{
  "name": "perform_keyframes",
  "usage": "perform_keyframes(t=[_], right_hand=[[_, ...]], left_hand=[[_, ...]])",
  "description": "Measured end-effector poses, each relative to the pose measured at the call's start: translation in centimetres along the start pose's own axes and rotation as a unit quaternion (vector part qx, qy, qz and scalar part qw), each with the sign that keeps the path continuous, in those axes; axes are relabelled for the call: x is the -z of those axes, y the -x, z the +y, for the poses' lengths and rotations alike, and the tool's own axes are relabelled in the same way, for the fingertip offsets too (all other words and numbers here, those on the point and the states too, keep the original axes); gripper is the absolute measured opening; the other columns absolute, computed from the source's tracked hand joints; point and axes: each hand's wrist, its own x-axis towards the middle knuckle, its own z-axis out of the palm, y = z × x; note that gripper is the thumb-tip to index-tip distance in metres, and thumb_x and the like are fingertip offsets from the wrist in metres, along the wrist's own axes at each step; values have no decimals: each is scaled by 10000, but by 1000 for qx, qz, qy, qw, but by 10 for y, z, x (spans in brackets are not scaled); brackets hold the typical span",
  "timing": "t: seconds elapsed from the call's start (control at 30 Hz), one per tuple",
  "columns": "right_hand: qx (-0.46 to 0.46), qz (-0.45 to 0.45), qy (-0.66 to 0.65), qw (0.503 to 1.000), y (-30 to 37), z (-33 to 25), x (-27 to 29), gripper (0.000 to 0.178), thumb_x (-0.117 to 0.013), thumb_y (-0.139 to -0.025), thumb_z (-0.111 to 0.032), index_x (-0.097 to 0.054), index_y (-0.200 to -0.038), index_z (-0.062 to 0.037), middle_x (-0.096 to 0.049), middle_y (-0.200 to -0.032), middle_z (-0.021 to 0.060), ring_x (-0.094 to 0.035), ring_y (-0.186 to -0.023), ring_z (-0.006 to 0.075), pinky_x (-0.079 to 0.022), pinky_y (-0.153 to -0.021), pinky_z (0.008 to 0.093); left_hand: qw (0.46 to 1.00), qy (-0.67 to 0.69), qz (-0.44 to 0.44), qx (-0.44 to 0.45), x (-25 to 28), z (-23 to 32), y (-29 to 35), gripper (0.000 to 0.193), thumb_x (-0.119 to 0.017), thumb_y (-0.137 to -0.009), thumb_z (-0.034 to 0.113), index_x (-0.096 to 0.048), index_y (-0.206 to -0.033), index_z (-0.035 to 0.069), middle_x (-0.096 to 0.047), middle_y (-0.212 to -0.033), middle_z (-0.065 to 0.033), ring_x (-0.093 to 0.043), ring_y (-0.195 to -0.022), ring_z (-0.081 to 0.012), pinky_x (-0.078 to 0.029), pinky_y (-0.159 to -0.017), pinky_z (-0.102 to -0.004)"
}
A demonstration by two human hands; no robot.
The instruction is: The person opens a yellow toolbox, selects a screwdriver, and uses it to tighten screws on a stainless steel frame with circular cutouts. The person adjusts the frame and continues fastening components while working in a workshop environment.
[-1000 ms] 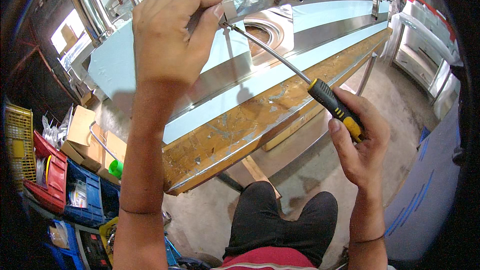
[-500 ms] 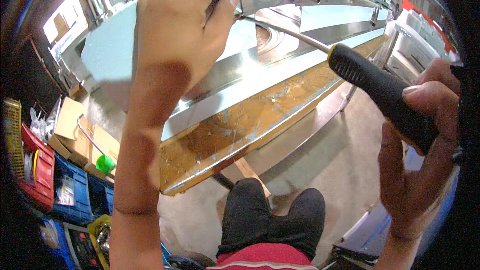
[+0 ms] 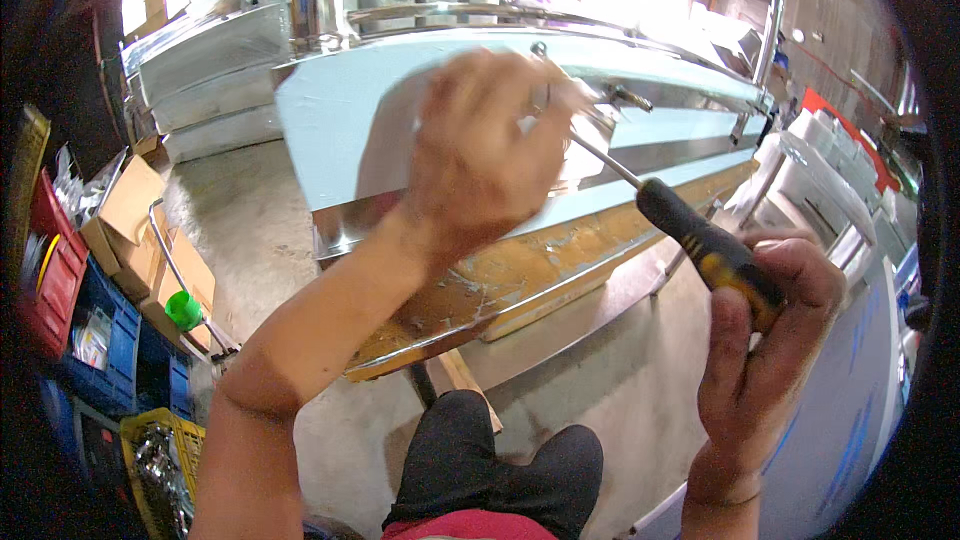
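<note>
My right hand [image 3: 775, 315] is wrapped round the black-and-yellow handle of a screwdriver [image 3: 690, 225]. Its thin metal shaft points up and left, and the tip end runs in beside the fingers of my left hand [image 3: 490, 145]. That hand is smeared by motion; its fingers are curled together at the panel, and what they pinch is hidden. Just above its fingertips a small metal fitting [image 3: 540, 48] shows. A short metal stud [image 3: 632, 98] sticks out to the right of them. Behind is a shiny metal panel with light-blue film [image 3: 345, 130].
The panel rests on a worn brown bench [image 3: 540, 270] with a metal edge. At left are cardboard boxes [image 3: 130, 200], a rod with a green cup [image 3: 183, 310], blue crates [image 3: 105, 340] and a yellow basket [image 3: 190, 430] of metal parts. Wrapped metal pieces [image 3: 825, 180] stand at right.
The view has shifted, showing more of the panel and the room behind. Both hands appear further from the picture's edges, my left blurred. The screwdriver stays in my right hand, its handle turned.
</note>
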Motion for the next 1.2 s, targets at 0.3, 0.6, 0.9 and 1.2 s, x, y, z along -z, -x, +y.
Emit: perform_keyframes(t=[0.3,0.6,0.9,1.2], right_hand=[[-77,30,20,996,-9,-14,-3,331,-525,-1005,-79,-471,-1328,-36,-555,-1175,195,-619,-913,251,-516,-788,348],[-18,51,141,989,-8,-9,-2,165,-608,-1007,-103,-593,-1151,-25,-623,-870,166,-661,-733,301,-505,-607,398],[-52,16,25,998,-3,-8,5,266,-630,-978,-88,-559,-1228,-33,-622,-979,200,-660,-847,327,-515,-652,390],[-244,-107,154,952,0,-7,13,303,-663,-958,-187,-588,-1197,-18,-630,-1081,237,-655,-957,386,-513,-707,435]], left_hand=[[959,213,83,-168,1,62,-18,205,-680,-840,186,-578,-999,107,-638,-1012,-85,-678,-898,-238,-577,-758,-355],[944,247,107,-190,-13,58,-18,281,-624,-957,169,-596,-1210,51,-674,-1147,-119,-690,-1062,-269,-600,-857,-369],[965,205,50,-155,-11,63,-8,378,-670,-895,134,-620,-1239,-15,-653,-1071,-137,-695,-1027,-281,-617,-898,-361],[968,199,62,-141,-11,72,-10,272,-657,-935,166,-605,-1171,41,-636,-1134,-124,-666,-1066,-314,-597,-962,-420]])
